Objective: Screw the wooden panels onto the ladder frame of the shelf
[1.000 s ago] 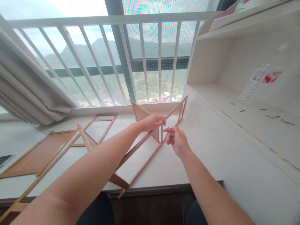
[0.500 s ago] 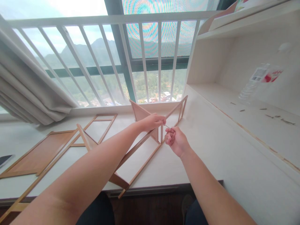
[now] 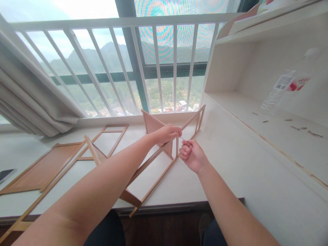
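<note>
Frame (image 3: 148, 162) of slim wood in left hand (image 3: 167, 133)

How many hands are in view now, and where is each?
2: the left hand on the wooden frame, and the right hand just to its right, holding a thin rod. Neither hand is hidden, though some fingertips are.
</note>
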Available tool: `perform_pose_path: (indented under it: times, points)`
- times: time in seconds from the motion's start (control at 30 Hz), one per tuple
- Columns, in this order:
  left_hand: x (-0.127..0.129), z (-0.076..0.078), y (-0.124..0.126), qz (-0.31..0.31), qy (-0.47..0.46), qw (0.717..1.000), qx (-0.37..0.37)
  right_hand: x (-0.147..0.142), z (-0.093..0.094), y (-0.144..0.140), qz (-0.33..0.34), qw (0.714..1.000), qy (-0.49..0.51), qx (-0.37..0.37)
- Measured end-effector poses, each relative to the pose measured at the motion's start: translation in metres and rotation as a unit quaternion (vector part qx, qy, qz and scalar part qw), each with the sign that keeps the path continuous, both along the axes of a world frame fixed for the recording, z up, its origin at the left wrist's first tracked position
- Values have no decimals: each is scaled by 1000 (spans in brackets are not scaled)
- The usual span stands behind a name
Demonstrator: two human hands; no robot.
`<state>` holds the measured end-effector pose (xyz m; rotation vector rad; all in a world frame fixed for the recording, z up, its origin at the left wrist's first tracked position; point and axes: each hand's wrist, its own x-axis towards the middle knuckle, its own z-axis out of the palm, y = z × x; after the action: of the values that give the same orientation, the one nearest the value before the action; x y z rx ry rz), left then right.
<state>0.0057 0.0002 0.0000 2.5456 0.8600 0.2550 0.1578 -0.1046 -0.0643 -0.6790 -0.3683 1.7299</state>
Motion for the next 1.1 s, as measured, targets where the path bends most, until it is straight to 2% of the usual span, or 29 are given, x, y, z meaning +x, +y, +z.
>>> perform_pose_path:
  times: [0.6, 1.1]
  points:
    - [-2, -6, 0, 29, -31, 999, -11, -2, 1, -2, -20, 997, -62, 39]
    - [-3, -9, 6, 14, -21, 1000, -9, -5, 1, -4, -55, 989, -121, 57]
